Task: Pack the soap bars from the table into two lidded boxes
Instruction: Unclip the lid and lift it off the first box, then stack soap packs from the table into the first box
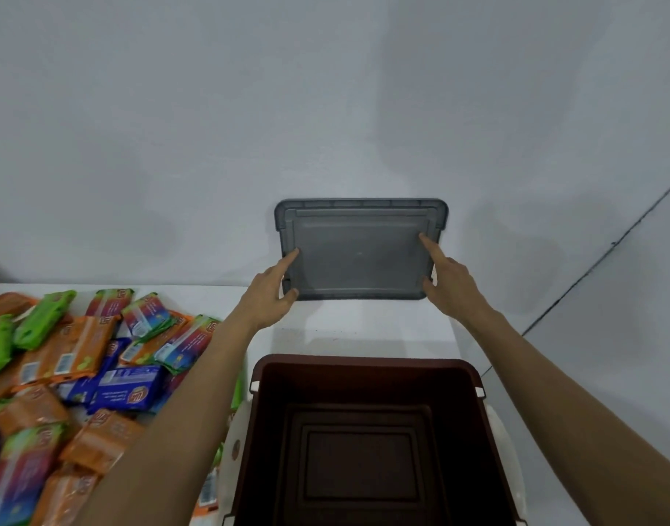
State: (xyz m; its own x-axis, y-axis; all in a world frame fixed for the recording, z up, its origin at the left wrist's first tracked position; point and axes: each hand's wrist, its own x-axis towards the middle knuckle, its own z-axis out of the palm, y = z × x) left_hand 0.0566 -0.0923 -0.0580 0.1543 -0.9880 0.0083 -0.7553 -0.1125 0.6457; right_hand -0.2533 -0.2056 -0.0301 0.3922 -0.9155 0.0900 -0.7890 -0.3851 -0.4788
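A grey translucent lid (360,252) stands upright against the wall at the table's far edge. My left hand (272,288) grips its left edge, with the forefinger stretched up the face and the thumb at the lower corner. My right hand (449,277) grips its right edge the same way. Below the lid, close to me, an open dark brown box (363,370) with white side clips stands empty. Several wrapped soap bars (79,358) in orange, green, blue and red packets lie heaped on the left of the table.
The white table (325,328) ends at a plain grey wall (325,108) behind the lid. A strip of bare table lies between the lid and the brown box. A dark line runs down the wall at the right.
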